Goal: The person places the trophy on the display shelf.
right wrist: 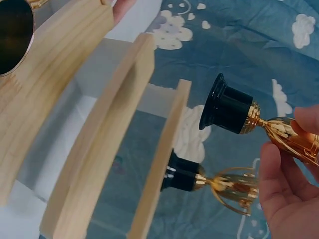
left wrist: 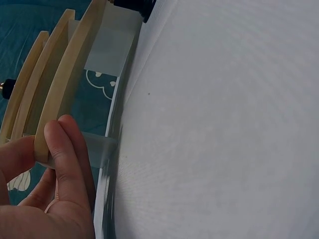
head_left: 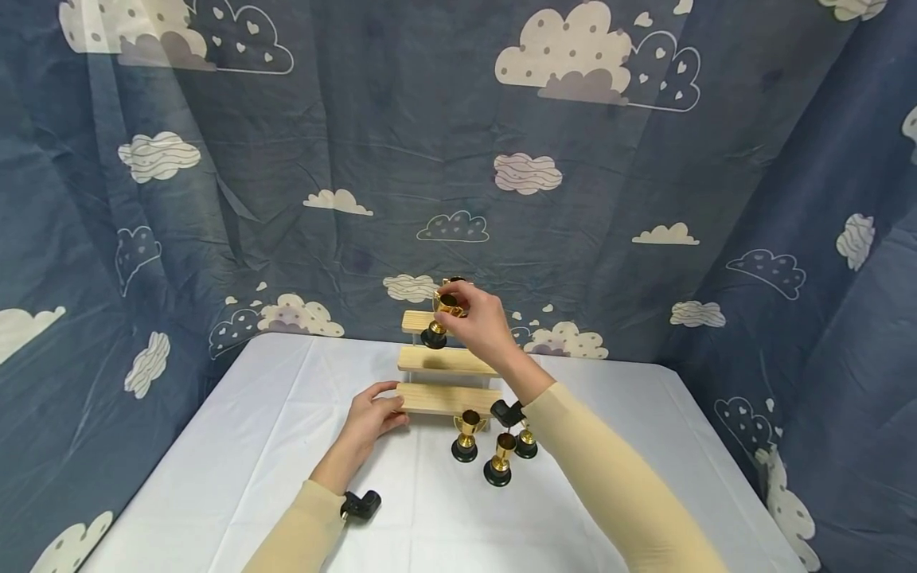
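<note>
Currently, a pale wooden three-step display stand with translucent side supports (head_left: 433, 399) sits near the far edge of a white cloth-covered table (head_left: 236, 477), which stretches out to the stand's left and right. The left hand (head_left: 367, 417) pinches the left end of the stand's lowest step between thumb and fingers. The right hand (head_left: 481, 318) grips a shiny gold trophy cup with a round black base (head_left: 437, 328) by its cup, holding it base down above the stand's top step, with a gap beneath. Straight wood grain runs along the stand's planks. A second gold trophy (right wrist: 234, 186) stands on its top step, largely covered by the right hand in the head view. Before the stand's right end are three more gold trophies (head_left: 466, 436), one partly hidden by a black wrist camera (head_left: 506, 412). The right arm hides the upper steps' right ends.
</note>
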Motion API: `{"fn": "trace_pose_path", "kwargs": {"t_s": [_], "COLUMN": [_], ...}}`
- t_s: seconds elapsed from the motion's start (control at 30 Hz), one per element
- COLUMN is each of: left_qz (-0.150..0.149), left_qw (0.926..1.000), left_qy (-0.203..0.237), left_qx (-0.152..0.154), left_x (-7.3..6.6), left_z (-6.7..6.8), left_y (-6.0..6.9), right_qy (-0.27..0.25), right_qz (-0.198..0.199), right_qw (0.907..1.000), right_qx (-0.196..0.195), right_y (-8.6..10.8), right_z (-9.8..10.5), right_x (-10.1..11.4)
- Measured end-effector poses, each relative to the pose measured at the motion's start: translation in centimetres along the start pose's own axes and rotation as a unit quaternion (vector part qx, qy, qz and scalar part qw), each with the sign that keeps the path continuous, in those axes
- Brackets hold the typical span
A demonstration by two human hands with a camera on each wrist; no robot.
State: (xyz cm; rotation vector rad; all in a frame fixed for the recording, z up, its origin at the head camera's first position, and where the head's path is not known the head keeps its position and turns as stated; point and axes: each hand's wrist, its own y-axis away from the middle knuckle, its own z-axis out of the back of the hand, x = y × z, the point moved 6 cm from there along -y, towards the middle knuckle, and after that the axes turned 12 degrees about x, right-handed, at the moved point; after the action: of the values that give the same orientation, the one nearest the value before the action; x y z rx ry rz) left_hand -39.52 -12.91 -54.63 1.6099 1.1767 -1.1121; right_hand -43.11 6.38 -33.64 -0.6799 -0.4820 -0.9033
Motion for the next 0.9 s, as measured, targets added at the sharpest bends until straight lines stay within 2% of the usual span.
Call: {"fn": "trace_pose_path", "kwargs": {"t_s": [0.13,0.4,0.7,0.9], "left_qz": [-0.004,-0.004,-0.008,-0.014], "left_qw": [1.0000,0.9998,0.9998,0.9998], "left_qy": [0.003,-0.001,-0.002,0.004], "left_qx": [-0.008,-0.018,-0.019,-0.013], "left_x": [0.3,0.1,0.2,0.2], "left_z": [0.1,0.1,0.1,0.1], "left_y": [-0.2,0.0,0.0,0.0], "right_qy": [0.003,0.049,0.067,0.080], "right_qz": [-0.006,-0.001,-0.005,-0.004], "right_qw": [0.9999,0.9983,0.9964,0.9957], "right_qx": [0.013,0.032,0.052,0.048], "right_y": [-0.7,-1.9,-2.4,-2.5], "right_z": [-1.3,-3.5,-5.0,-5.2], "right_x": [-0.6,-1.8,-2.8,-2.7]}}
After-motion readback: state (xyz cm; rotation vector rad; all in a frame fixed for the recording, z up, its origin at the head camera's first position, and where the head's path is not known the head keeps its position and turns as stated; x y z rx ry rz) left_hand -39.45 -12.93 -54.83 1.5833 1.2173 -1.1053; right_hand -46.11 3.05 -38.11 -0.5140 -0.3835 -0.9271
